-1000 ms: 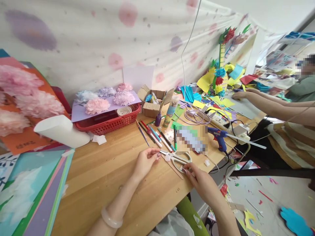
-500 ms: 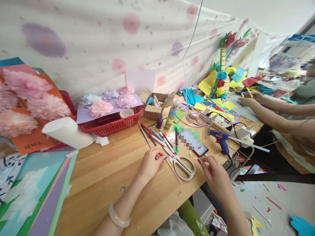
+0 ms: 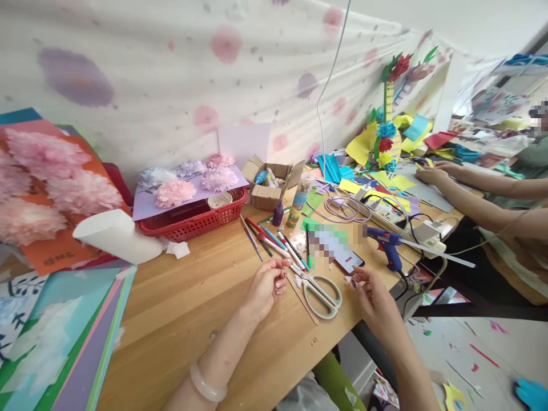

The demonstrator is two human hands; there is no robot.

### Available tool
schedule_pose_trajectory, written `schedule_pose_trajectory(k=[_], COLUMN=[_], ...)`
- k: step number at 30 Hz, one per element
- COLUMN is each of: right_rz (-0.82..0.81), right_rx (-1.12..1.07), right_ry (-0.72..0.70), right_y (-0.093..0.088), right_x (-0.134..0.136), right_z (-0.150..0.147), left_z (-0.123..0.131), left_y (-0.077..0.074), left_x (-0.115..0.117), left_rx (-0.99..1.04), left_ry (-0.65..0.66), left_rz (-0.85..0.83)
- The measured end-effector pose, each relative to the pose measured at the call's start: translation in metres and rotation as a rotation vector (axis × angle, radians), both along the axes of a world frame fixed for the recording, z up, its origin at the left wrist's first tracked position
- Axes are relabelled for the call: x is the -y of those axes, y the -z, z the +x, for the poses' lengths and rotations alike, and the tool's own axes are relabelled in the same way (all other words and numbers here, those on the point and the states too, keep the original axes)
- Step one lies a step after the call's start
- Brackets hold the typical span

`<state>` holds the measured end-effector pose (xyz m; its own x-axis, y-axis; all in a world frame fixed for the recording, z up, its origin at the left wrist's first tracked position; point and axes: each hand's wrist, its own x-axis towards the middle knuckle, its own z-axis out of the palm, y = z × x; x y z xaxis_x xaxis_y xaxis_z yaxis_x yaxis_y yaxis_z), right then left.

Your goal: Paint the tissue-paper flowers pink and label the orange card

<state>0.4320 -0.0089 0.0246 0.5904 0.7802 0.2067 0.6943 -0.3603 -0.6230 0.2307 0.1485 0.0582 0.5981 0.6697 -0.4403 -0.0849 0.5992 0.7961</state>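
Note:
My left hand (image 3: 266, 288) is above the wooden table, left of the scissors (image 3: 322, 297). Its index finger points out, the other fingers curl loosely, and I see nothing held in it. To the right of the scissors, my right hand (image 3: 371, 294) pinches a small white scrap (image 3: 348, 280), too small to make out clearly. The scissors lie with pale handles toward me and blades toward several markers (image 3: 293, 250). Beside them lies a thin flat wooden stick (image 3: 303, 301). A phone (image 3: 349, 260) rests just beyond my right fingertips.
A blue glue gun (image 3: 387, 246) with a long glue stick lies right, near a power strip (image 3: 383, 212) and cables. A red basket (image 3: 201, 221) carries paper flowers (image 3: 175, 194). Coloured sheets (image 3: 81, 348) lie left. A co-worker's arms (image 3: 475, 191) reach in at right.
My left fingers have loosened from a pinch, with the index finger now stretched out. My right hand has turned slightly and still pinches near the same spot. The co-worker's hands shifted slightly.

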Motion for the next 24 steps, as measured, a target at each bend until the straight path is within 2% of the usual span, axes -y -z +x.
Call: schedule_pose_trajectory(k=[2,5,8,11,14,19,24], right_rz=[0.015,-0.007,-0.011,-0.007,-0.06,-0.232,-0.261], right_rx=[-0.014,-0.044,-0.04,-0.018,-0.001,0.077,0.091], right_ry=[0.012,0.057,0.203,0.351,0.396,0.224,0.173], right_y=[-0.005,-0.014,-0.019,-0.019,-0.014,-0.005,-0.007], right_x=[0.002,-0.007,-0.017,-0.014,-0.003,0.002,-0.002], right_z=[-0.002,-0.006,-0.007,-0.007,-0.009,-0.01,-0.004], left_z=[0.008,0.021,0.032,0.036,0.035,0.029,0.016], left_y=[-0.004,-0.009,-0.009,-0.004,0.002,0.005,0.002], left_x=[0.003,0.013,0.026,0.035,0.036,0.032,0.031], left_rx=[-0.131,-0.318,-0.495,-0.65,-0.753,-0.833,-0.836], left_ry=[0.118,0.273,0.432,0.584,0.671,0.728,0.751], left_rz=[0.162,0.499,0.822,1.029,1.16,1.282,1.317])
